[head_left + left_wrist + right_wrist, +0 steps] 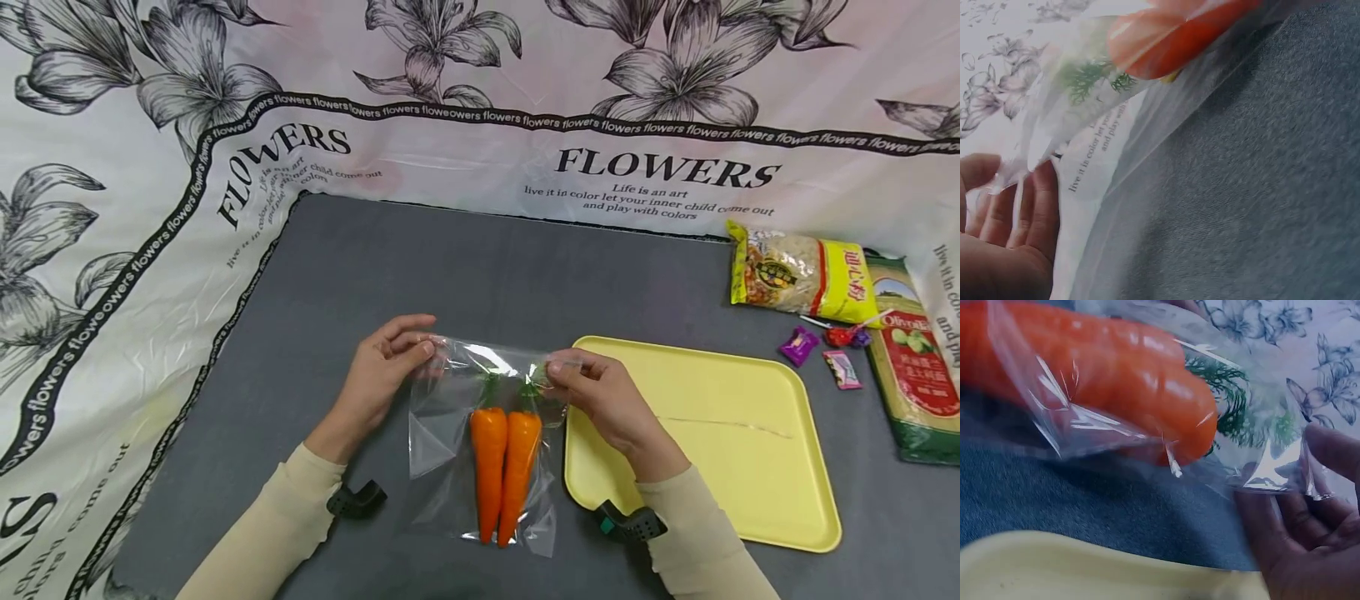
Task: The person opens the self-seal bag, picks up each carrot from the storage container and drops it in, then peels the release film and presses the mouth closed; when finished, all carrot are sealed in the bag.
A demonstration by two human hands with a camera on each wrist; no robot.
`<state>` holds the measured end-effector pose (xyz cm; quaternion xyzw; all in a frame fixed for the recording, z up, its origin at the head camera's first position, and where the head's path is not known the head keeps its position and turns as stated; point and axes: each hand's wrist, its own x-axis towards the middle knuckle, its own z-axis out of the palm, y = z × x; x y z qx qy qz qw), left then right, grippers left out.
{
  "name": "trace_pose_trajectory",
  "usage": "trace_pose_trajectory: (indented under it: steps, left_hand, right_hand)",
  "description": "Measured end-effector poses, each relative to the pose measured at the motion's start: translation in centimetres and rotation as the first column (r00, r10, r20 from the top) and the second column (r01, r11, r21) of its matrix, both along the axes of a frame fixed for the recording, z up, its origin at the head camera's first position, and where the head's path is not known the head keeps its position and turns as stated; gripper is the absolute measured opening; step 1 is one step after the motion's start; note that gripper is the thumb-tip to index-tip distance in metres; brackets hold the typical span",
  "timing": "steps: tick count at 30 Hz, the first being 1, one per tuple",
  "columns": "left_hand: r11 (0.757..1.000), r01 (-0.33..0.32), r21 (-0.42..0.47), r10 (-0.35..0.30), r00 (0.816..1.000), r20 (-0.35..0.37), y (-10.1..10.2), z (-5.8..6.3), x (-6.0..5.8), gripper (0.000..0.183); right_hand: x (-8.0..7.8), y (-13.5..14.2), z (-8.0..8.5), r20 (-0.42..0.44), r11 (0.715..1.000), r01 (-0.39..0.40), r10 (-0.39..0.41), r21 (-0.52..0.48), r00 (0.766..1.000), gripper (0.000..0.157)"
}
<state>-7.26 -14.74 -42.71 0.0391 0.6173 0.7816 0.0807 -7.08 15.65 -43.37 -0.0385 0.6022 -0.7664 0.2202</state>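
Two orange carrots (489,467) with green tops lie side by side inside a clear plastic bag (435,442), tops toward the far end. At the bag's upper left corner, my left hand (386,367) pinches the film between thumb and fingers. The upper right corner is pinched by my right hand (603,392). In the left wrist view the film (1041,131) stretches from the fingers toward the carrots (1179,40). Seen from the right wrist, the green leaves (1232,400) sit close to the pinched edge, behind shiny, creased film.
A yellow tray (720,467) lies right of the bag, partly under my right forearm. Beyond it are a yellow food packet (795,271), wrapped candies (799,345), a red lollipop (840,336) and a green-and-red package (915,358). Flower-printed cloth (465,150) borders the grey surface.
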Motion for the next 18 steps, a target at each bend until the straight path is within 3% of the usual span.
trace_pose_trajectory:
  steps: [3, 7, 9, 11, 15, 18]
  left_hand:
    - [0.998, 0.053, 0.044, -0.057, 0.993, 0.103, 0.3, -0.2, 0.2, 0.046]
    - [0.987, 0.162, 0.004, -0.16, 0.966, 0.201, 0.5, -0.9, 0.6, 0.044]
    - [0.981, 0.182, -0.064, -0.165, 0.963, 0.211, 0.6, -1.0, 0.6, 0.04]
    - [0.977, 0.155, -0.144, -0.127, 0.974, 0.188, 0.5, -0.9, 0.4, 0.037]
    - [0.957, 0.064, -0.285, -0.033, 0.993, 0.114, 0.3, -0.7, -0.4, 0.034]
    - [0.926, 0.009, -0.376, 0.021, 0.997, 0.074, 0.2, -0.8, -0.9, 0.035]
  right_hand:
    - [0.3, 0.0, 0.4, -0.051, 0.998, 0.047, -0.045, 0.038, 0.998, 0.018]
    - [0.3, -0.2, 0.9, -0.072, 0.993, 0.102, -0.099, 0.05, 0.992, 0.023]
    - [0.2, -0.1, 0.9, -0.113, 0.982, 0.133, -0.118, 0.134, 0.987, 0.026]
    - [0.0, 0.0, 0.7, -0.156, 0.962, 0.166, -0.134, 0.215, 0.979, 0.03]
    - [-0.8, -0.3, 0.1, -0.257, 0.889, 0.242, -0.147, 0.389, 0.955, 0.03]
    - [-1.1, -0.8, 0.2, -0.383, 0.806, 0.309, -0.112, 0.504, 0.917, 0.03]
